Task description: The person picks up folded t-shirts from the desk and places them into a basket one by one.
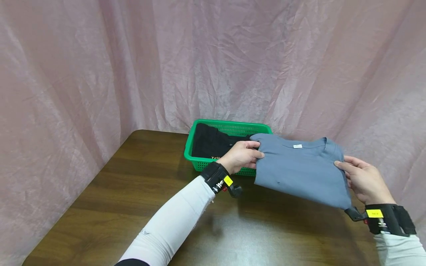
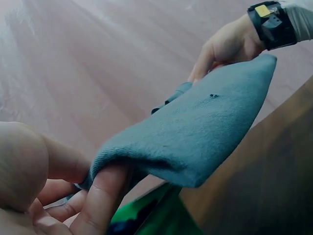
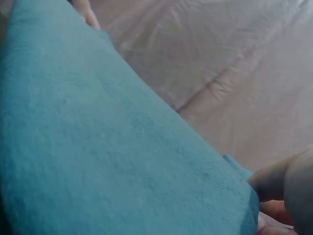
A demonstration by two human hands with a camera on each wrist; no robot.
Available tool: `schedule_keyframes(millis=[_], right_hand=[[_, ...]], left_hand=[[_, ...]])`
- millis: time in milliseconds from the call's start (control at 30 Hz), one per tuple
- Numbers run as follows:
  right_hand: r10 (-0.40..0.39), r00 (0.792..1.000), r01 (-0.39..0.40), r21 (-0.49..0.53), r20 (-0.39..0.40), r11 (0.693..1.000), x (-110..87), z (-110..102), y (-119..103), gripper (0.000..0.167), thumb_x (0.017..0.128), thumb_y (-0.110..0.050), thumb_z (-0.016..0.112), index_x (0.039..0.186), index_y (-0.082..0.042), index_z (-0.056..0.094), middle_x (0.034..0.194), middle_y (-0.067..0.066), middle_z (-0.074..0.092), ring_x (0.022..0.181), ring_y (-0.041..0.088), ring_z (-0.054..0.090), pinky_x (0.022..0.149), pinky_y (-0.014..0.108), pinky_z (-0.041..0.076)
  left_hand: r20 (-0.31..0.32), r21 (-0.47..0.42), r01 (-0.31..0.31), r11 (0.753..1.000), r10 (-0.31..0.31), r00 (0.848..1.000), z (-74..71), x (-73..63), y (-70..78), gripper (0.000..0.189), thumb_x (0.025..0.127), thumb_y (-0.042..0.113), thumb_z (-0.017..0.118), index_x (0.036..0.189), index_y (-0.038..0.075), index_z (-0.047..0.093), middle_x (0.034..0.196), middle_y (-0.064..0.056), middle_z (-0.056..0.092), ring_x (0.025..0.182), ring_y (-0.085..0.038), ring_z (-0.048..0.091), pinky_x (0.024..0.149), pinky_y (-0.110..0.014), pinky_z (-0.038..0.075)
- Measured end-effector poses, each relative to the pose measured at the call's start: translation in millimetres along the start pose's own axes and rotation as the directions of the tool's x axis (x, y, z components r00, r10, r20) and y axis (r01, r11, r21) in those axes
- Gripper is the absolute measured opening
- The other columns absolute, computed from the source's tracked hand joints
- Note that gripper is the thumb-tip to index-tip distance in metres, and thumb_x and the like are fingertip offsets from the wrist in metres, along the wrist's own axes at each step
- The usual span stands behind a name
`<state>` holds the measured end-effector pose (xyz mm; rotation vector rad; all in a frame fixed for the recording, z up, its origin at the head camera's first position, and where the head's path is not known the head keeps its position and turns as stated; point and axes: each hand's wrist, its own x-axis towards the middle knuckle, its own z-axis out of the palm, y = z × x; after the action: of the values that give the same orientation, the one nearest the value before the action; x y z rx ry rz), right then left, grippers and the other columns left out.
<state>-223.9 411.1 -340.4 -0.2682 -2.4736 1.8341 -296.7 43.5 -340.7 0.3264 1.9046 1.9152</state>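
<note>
A folded blue-grey shirt (image 1: 301,170) is held up by both hands, its collar with a small white tag along the far edge. My left hand (image 1: 243,157) pinches its left side between thumb and fingers, and my right hand (image 1: 366,179) pinches the right side. The left wrist view shows the folded shirt (image 2: 195,122) sloping away from the left fingers toward the right hand (image 2: 230,46). Beneath its left end stands a green basket (image 1: 196,162) with a folded black garment (image 1: 211,142) inside. The shirt overlaps the basket's right part in the head view.
The basket stands near the far edge of a brown wooden table (image 1: 143,184). A pink curtain (image 1: 216,62) hangs behind the table and along its left side. Black straps with small cameras are on both wrists.
</note>
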Motion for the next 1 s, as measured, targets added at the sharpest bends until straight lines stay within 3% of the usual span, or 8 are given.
schedule_keyframes(millis=[67,167,367,633,733,867,1000], right_hand=[[-0.017,1.0,0.017,-0.042,0.005,0.999,3.9,10.5,-0.7,0.047,0.111,-0.034,0.068,0.151,-0.015,0.052,0.083,-0.018,0.057,0.065,0.006,0.048,0.056,0.027,0.042],[-0.039,0.999,0.04,-0.076,0.011,0.996,8.9,25.3,-2.0,0.05,0.112,-0.034,0.066,0.153,-0.011,0.051,0.086,-0.019,0.059,0.064,0.006,0.047,0.056,0.027,0.041],[-0.031,0.998,0.035,-0.083,0.052,0.996,15.4,46.1,-5.4,0.039,0.112,-0.037,0.065,0.145,-0.018,0.057,0.083,-0.02,0.061,0.062,0.005,0.048,0.057,0.026,0.044],[-0.073,0.992,0.087,-0.138,0.103,0.987,28.8,76.0,-16.0,0.063,0.114,-0.035,0.059,0.165,0.0,0.043,0.099,-0.02,0.063,0.071,0.003,0.053,0.066,0.024,0.053],[-0.075,0.99,0.094,-0.157,0.119,0.983,34.1,87.9,-21.1,0.066,0.115,-0.035,0.058,0.167,0.001,0.039,0.108,-0.015,0.06,0.082,0.003,0.056,0.074,0.022,0.057],[-0.062,0.989,0.08,-0.134,0.131,0.988,41.7,102.9,-28.8,0.063,0.114,-0.034,0.059,0.165,0.0,0.043,0.107,-0.011,0.06,0.086,0.003,0.058,0.078,0.021,0.059],[-0.049,0.988,0.065,-0.106,0.144,0.992,50.9,116.7,-38.7,0.063,0.114,-0.034,0.059,0.166,-0.002,0.042,0.127,0.0,0.065,0.094,0.001,0.063,0.081,0.02,0.061]], left_hand=[[-0.011,0.013,0.007,1.0,-0.007,1.0,-9.6,-1.7,-0.5,0.062,0.106,0.006,0.069,0.165,0.007,0.049,0.153,-0.019,0.065,0.13,-0.033,0.073,0.099,-0.041,0.065],[-0.032,0.03,0.012,0.999,-0.011,0.999,-23.1,-3.7,-0.9,0.063,0.106,0.008,0.07,0.165,0.008,0.049,0.153,-0.018,0.065,0.123,-0.027,0.075,0.091,-0.034,0.066],[-0.05,0.055,0.02,0.998,-0.017,0.999,-47.1,-7.8,-0.1,0.065,0.105,0.008,0.071,0.166,0.009,0.048,0.148,-0.017,0.069,0.097,-0.013,0.074,0.079,-0.026,0.065],[-0.09,0.09,0.016,0.996,-0.008,0.996,-79.7,-14.1,1.9,0.065,0.105,0.009,0.072,0.165,0.008,0.049,0.127,-0.007,0.072,0.082,-0.01,0.065,0.072,-0.022,0.062],[-0.105,0.095,0.022,0.995,-0.012,0.994,-91.6,-16.1,1.4,0.065,0.105,0.009,0.072,0.165,0.007,0.048,0.115,-0.002,0.068,0.08,-0.01,0.061,0.07,-0.021,0.06],[-0.115,0.085,0.028,0.996,-0.018,0.993,-105.8,-18.0,1.9,0.065,0.105,0.009,0.07,0.166,0.007,0.047,0.104,-0.001,0.064,0.075,-0.01,0.059,0.068,-0.022,0.059],[-0.14,0.092,0.04,0.995,-0.027,0.99,-119.4,-19.2,6.0,0.066,0.106,0.009,0.069,0.167,0.008,0.045,0.119,-0.007,0.072,0.079,-0.009,0.069,0.071,-0.023,0.063]])
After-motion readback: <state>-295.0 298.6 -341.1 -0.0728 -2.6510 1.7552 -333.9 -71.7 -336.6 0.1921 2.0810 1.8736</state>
